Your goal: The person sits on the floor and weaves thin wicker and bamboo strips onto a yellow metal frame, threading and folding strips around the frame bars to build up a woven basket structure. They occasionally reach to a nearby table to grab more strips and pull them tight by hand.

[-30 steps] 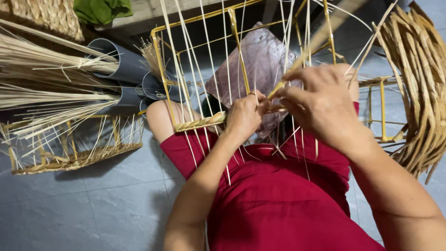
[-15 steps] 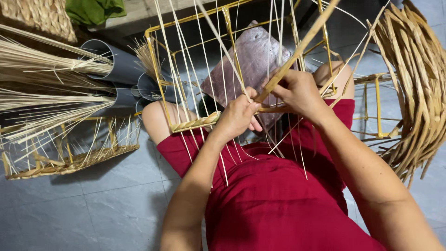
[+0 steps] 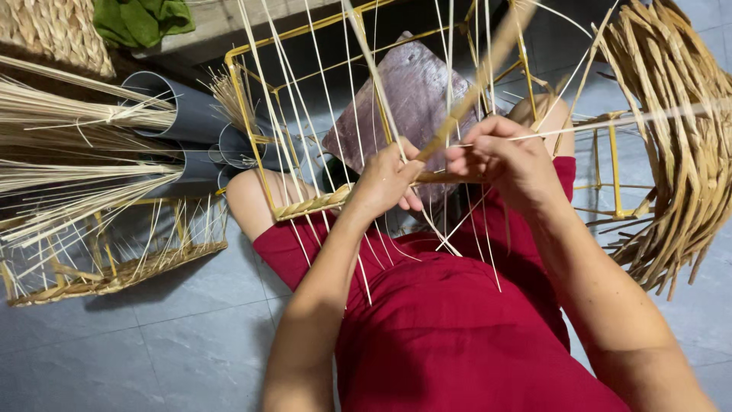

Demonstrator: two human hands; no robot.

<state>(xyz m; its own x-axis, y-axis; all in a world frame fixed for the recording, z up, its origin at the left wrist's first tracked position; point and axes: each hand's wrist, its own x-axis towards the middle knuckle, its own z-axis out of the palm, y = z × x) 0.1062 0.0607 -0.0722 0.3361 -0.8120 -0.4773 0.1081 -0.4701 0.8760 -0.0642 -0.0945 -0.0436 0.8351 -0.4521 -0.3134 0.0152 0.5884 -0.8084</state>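
yellow wire frame (image 3: 252, 137) resting on lap over red skirt, box-shaped, tilted away from wearer. thin pale reed spokes (image 3: 297, 99) fanning up and out from near rim, loose ends hanging down over skirt too. short braided band (image 3: 313, 204) started along near bottom edge, only a bit done. flat tan straw strip (image 3: 465, 103) pinched between both hands, running diagonally up and right, top end blurry.
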